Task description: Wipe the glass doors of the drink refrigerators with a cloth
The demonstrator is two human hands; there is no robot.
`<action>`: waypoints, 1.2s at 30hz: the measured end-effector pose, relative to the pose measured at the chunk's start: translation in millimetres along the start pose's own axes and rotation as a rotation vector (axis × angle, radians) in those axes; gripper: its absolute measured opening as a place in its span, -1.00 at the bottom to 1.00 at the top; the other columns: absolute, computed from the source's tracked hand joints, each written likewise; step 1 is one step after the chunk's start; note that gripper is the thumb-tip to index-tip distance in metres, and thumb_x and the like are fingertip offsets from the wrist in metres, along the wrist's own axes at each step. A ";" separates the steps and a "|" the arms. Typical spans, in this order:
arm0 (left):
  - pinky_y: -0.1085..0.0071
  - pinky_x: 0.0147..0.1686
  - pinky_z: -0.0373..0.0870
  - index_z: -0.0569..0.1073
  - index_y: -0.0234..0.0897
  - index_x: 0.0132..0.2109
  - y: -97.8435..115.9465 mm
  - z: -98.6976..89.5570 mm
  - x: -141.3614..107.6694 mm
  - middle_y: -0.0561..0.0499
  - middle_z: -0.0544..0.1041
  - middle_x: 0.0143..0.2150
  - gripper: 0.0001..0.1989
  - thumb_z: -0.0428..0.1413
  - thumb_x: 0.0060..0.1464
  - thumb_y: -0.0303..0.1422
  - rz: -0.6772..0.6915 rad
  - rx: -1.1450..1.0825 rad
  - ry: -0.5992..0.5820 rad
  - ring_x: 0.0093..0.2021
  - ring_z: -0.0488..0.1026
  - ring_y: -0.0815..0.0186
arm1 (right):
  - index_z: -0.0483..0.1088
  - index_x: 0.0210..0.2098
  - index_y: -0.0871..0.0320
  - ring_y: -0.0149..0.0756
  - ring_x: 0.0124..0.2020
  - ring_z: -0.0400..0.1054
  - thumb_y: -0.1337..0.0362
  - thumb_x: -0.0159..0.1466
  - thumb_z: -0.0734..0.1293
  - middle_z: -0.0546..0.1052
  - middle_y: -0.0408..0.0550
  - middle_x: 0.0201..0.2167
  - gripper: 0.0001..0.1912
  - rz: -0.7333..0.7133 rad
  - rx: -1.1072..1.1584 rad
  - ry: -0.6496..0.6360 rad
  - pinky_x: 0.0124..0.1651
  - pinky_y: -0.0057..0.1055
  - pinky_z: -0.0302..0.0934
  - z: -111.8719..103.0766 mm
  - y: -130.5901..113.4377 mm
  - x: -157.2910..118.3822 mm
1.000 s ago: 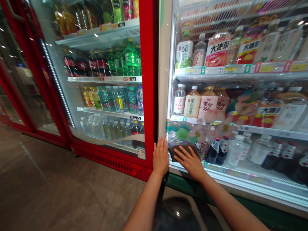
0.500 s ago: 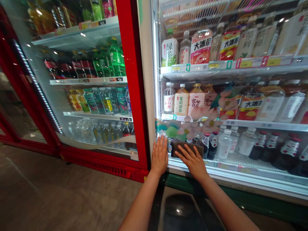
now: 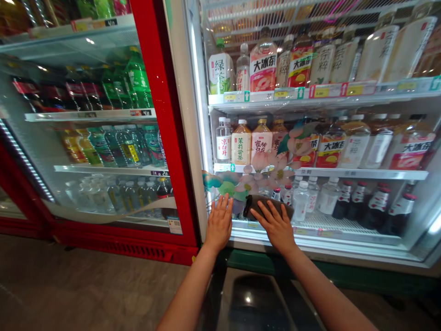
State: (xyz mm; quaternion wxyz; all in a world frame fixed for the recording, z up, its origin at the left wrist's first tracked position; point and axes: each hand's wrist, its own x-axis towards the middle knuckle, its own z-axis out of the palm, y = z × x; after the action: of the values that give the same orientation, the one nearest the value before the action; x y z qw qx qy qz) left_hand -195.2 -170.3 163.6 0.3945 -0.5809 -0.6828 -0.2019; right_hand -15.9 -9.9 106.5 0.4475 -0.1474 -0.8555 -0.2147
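My left hand (image 3: pixel 219 225) lies flat against the lower left of the glass door of a lit drinks cooler (image 3: pixel 213 252), fingers stretched and holding nothing. Under the spread fingers of my right hand (image 3: pixel 276 227), a folded dark brown cloth (image 3: pixel 253 207) is pressed to the same glass. The palm covers part of the cloth. Just above both hands, a floral decal (image 3: pixel 246 181) with pink petals and a green disc sits on the door. Behind the glass beside the cloth stand clear water bottles (image 3: pixel 301 202) and dark bottles with red caps (image 3: pixel 375 209).
A red-framed cooler (image 3: pixel 151 115) with shelves of soda and water stands at the left. Tea bottles (image 3: pixel 263 64) fill the upper shelves on the right. A dark green base (image 3: pixel 262 261) runs below the door, above the grey-brown floor (image 3: pixel 86 285).
The view has turned right, so the coolers appear further left. My right hand and the cloth have slid right across the glass, relative to the decal. My left hand has shifted slightly right.
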 end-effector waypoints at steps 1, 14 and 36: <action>-0.05 0.43 0.01 -0.30 -0.22 0.52 1.0 0.4 1.2 -0.14 -0.01 0.52 -0.16 -0.07 0.24 -0.59 -0.004 0.002 0.004 0.52 -0.17 0.11 | 0.15 0.40 -0.13 -0.09 0.52 -0.24 0.44 0.28 0.28 0.18 -0.12 0.44 -0.25 0.022 -0.011 0.018 0.48 0.17 -0.44 0.4 3.9 -4.5; -0.04 0.43 -0.01 -0.28 -0.23 0.52 23.7 11.3 18.6 -0.17 0.02 0.51 -0.15 -0.09 0.19 -0.64 0.080 -0.064 0.013 0.52 -0.16 0.13 | 0.14 0.40 -0.13 -0.07 0.53 -0.32 0.51 0.24 0.29 0.10 -0.09 0.47 -0.20 0.050 -0.081 0.073 0.48 0.20 -0.42 -8.8 48.1 -22.1; -0.02 0.43 0.02 -0.22 -0.22 0.52 77.6 25.3 42.8 -0.15 0.02 0.51 -0.17 -0.08 0.19 -0.62 0.188 -0.145 0.000 0.52 -0.13 0.15 | 0.19 0.36 -0.26 -0.26 0.38 0.10 0.35 0.36 0.32 0.42 -0.17 0.29 -0.35 -0.015 -0.163 0.104 0.40 -0.17 -0.15 -27.5 86.6 -40.6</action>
State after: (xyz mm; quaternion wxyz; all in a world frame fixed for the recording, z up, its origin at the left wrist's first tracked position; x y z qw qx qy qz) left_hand -129.6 -105.8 167.2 0.3688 -0.6693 -0.6089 -0.2127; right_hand 64.5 48.8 107.2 0.4762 -0.1658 -0.8119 -0.2942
